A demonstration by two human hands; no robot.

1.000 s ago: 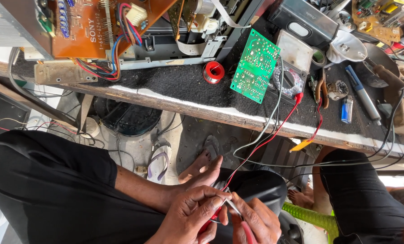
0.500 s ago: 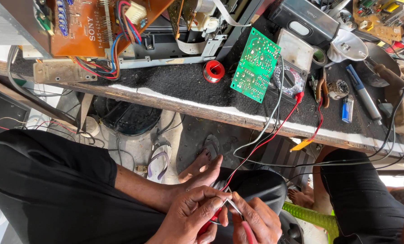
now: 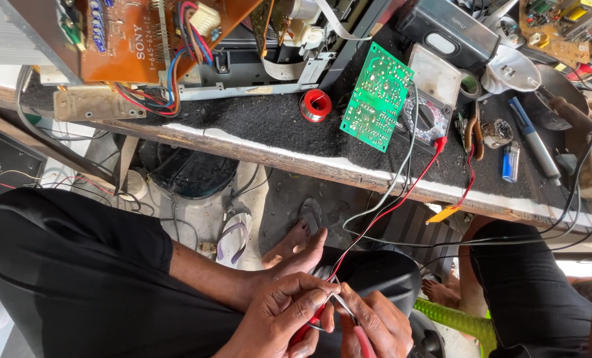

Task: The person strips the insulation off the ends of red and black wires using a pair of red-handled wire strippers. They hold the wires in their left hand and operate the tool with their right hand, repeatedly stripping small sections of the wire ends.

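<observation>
Low in the view, over the lap, both hands were held close together, with the fingertips nearly meeting. The left hand (image 3: 279,318) was curled narrowly, and a thin grey wire (image 3: 339,301) was pinched between its thumb and forefinger; a red-handled tool (image 3: 307,326) was tucked partly under the same fingers, though how firmly it was gripped could not be told. The right hand (image 3: 378,325) was closed around the other end of the grey wire, with a red probe (image 3: 363,341) lying against its fingers. A red lead (image 3: 402,199) was seen running up from the hands to the workbench (image 3: 263,126), where it met a meter (image 3: 431,99) lying flat. Just beside the meter, a green circuit board (image 3: 377,96) was propped at a tilt, and a red spool of solder (image 3: 316,105) sat near it on the dark mat. A brown circuit board (image 3: 130,40) with coloured wires was held up at the bench's far left. Pliers (image 3: 473,132) and a blue pen (image 3: 533,139) were laid further right. A bare foot (image 3: 296,238) was rested on the floor beneath the bench.
</observation>
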